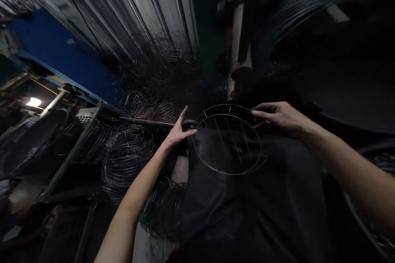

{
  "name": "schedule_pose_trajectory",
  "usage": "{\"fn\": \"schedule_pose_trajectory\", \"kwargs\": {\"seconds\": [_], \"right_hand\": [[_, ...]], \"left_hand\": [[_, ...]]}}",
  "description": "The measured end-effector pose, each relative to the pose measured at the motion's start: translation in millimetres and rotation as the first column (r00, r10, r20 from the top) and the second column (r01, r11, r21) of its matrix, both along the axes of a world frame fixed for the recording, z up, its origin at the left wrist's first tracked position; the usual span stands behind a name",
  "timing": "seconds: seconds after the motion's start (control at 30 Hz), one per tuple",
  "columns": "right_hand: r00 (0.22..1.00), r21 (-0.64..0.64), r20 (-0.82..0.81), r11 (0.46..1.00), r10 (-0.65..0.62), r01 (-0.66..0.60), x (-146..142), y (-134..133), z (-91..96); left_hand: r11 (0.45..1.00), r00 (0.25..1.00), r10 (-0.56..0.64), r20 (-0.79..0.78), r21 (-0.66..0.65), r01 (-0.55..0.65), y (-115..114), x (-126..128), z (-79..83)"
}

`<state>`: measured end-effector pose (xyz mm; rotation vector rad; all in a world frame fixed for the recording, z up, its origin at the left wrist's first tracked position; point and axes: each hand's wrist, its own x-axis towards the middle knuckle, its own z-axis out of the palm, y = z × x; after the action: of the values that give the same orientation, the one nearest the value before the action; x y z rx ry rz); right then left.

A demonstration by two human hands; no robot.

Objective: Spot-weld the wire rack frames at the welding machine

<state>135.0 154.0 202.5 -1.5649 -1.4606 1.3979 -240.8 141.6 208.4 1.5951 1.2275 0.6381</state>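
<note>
- Looking far left: a blue panel (58, 55) runs under a corrugated metal wall (123, 8); 1 small lamp (33, 102) glows near the left edge.
- Near left: a slanted metal frame bar (74, 152) crosses stacks of coiled wire rings (126, 160). The rings are dark and overlap; count not readable.
- Far centre-left: a tangled heap of more wire guards (157, 78) sits against the wall, blurred.
- Left hand (179, 131): forearm comes up from the near left. Thumb and fingers are pinched together on the left rim of the wire guard (230, 139); the index finger sticks up, free of the wire.
- Wire guard: 1 round piece made of 2 concentric rings joined by thin straight spokes. It sits in the centre of the scene, between both hands, tilted with its far edge raised. It lies over a dark cloth (247, 205) that fills the near centre; whether the near rim rests on the cloth cannot be told.
- Far centre-right: a pale upright cylinder (239, 49) stands behind the guard, poorly lit.
- Right hand (279, 117): forearm enters from the near right. Fingers are closed on the far right rim of the guard, thumb underneath.
- Far right: large dark round shapes (339, 90), too dim to identify.
</note>
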Motion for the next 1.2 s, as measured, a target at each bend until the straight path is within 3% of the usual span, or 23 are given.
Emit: {"fn": "schedule_pose_trajectory", "kwargs": {"seconds": [0.1, 0.23, 0.37, 0.53, 0.73, 0.87, 1.2], "right_hand": [[0.999, -0.096, -0.008, 0.995, -0.036, 0.035, -11, 16, 2.9], [0.998, -0.008, -0.024, 0.999, -0.051, 0.051, -24, 13, 18.1], [0.996, 0.014, -0.015, 0.996, -0.09, 0.09, -27, 10, 24.2], [0.981, 0.087, -0.024, 0.977, -0.194, 0.196, -26, 36, 15.6], [0.968, 0.021, -0.026, 0.968, -0.25, 0.25, -35, 65, 18.6], [0.964, -0.027, -0.029, 0.965, -0.263, 0.263, -38, 67, 17.7], [0.979, -0.078, -0.037, 0.977, -0.203, 0.199, -27, 84, -5.3]], "left_hand": [[0.997, 0.997, 0.071, -0.013, -0.002, -0.071, 13, 0, -10.8], [0.996, 0.996, 0.081, -0.049, 0.051, -0.079, 15, -4, -23.8], [0.997, 0.997, 0.074, -0.006, 0.03, -0.073, 6, -3, -20.6], [0.99, 0.98, 0.138, 0.145, -0.046, -0.132, 26, 7, -15.3], [0.969, 0.944, 0.202, 0.26, -0.192, -0.155, 66, 9, -35.7], [0.967, 0.944, 0.207, 0.255, -0.196, -0.159, 72, 7, -43.6], [0.976, 0.966, 0.192, 0.174, -0.141, -0.169, 76, 6, -41.5]]}}
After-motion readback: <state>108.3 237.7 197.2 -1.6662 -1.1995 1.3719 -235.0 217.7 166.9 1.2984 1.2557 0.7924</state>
